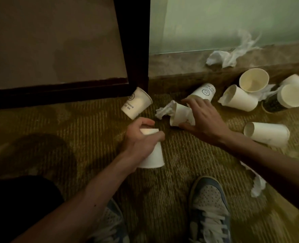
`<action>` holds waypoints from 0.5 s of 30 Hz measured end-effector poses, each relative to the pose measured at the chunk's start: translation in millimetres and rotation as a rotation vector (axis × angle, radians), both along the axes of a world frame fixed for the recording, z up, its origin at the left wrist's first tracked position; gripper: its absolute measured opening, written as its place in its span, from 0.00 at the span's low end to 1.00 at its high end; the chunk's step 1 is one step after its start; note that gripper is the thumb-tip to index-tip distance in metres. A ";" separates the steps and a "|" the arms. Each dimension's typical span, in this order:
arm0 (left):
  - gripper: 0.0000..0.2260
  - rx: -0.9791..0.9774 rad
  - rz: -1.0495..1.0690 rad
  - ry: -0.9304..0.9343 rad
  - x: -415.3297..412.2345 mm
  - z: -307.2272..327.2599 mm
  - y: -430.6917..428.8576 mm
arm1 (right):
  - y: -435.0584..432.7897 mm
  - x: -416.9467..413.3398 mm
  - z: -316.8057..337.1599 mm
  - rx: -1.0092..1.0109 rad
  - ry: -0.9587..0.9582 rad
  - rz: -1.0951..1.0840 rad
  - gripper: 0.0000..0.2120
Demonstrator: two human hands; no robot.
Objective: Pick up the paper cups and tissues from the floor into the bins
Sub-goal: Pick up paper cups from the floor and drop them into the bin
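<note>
Centre frame: my left hand (141, 142) clamps one paper cup (153, 155) while my right hand (205, 116), fingers spread, straddles the tissue-stuffed cup (181, 114) on the carpet (75, 137); I'd close low on its wall, trapping the tissue (164, 110) inside

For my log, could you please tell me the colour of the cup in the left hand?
The cup is plain white; head view shows it.
</note>
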State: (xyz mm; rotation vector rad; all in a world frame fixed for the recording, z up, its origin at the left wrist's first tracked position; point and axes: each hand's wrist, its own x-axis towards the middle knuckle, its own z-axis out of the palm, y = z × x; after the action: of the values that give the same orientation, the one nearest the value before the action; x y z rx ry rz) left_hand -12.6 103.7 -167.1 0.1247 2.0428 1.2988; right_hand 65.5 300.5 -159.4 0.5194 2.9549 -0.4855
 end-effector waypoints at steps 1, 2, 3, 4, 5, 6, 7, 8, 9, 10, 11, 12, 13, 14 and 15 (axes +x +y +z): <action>0.15 0.001 -0.013 0.019 -3.4 1.8 1.5 | 2.6 -1.9 -2.9 0.012 -0.032 0.008 0.35; 0.14 -0.004 -0.024 0.025 -5.7 2.7 2.2 | 2.6 -2.6 -7.1 0.042 -0.056 0.025 0.36; 0.14 -0.013 -0.037 0.022 -6.3 2.6 2.1 | 1.5 -2.2 -11.3 0.089 -0.077 0.046 0.36; 0.15 -0.021 -0.055 0.015 -5.7 1.0 1.7 | 0.5 -1.9 -15.0 0.133 -0.093 0.059 0.35; 0.16 -0.028 -0.073 0.010 -4.6 -0.8 1.4 | 0.0 -1.6 -17.5 0.159 -0.104 0.055 0.34; 0.18 -0.031 -0.088 0.008 -3.9 -2.1 1.3 | 0.3 -1.7 -18.8 0.165 -0.108 0.044 0.33; 0.19 -0.031 -0.100 0.010 -3.8 -2.4 1.4 | 1.0 -1.8 -19.4 0.154 -0.108 0.035 0.33; 0.19 -0.032 -0.111 0.013 -4.0 -1.9 1.5 | 2.1 -1.4 -19.4 0.130 -0.113 0.028 0.33; 0.19 -0.037 -0.121 0.012 -3.8 -1.4 1.6 | 3.3 -0.4 -18.4 0.093 -0.126 0.021 0.33; 0.19 -0.045 -0.137 0.010 -2.8 -0.7 1.3 | 4.6 1.8 -16.8 0.045 -0.148 0.006 0.33; 0.19 -0.056 -0.156 0.009 -1.4 -0.3 0.6 | 6.3 4.5 -14.0 -0.006 -0.175 -0.018 0.33; 0.20 -0.069 -0.177 0.012 -0.3 -0.2 -0.3 | 8.2 6.6 -10.2 -0.051 -0.206 -0.049 0.32; 0.20 -0.083 -0.197 0.016 0.2 -0.1 -1.0 | 10.6 7.7 -5.0 -0.091 -0.242 -0.082 0.31; 0.21 -0.094 -0.215 0.018 0.1 0.1 -1.3 | 13.3 7.2 0.8 -0.132 -0.284 -0.112 0.29; 0.22 -0.098 -0.229 0.017 -0.6 0.4 -1.4 | 16.4 6.0 6.7 -0.173 -0.338 -0.138 0.27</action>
State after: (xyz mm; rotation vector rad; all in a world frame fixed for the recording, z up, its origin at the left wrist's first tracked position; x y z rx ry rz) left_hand -13.2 102.4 -166.7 0.3162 2.0344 1.0584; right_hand 71.5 316.9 -152.7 0.7093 2.5412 -0.5939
